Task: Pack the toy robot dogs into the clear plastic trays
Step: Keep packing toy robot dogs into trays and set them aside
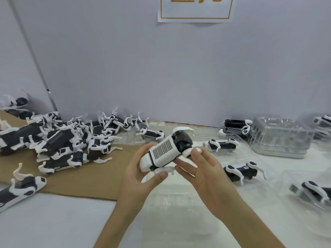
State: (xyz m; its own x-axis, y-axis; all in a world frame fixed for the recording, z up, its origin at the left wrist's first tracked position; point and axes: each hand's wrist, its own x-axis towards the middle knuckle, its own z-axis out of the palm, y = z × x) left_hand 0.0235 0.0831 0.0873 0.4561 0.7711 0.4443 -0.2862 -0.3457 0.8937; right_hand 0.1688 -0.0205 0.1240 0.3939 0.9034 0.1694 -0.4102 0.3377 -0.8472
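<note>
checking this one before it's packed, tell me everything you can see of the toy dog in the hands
The toy robot dog looks like glossy hard plastic: white body, a gridded panel facing the camera, a black upper end with a white cap, white legs folded beneath. It is held in the air, tilted, black end up and away. The left hand grips its lower end, thumb beneath; the right hand touches its legs with straight fingers.
</note>
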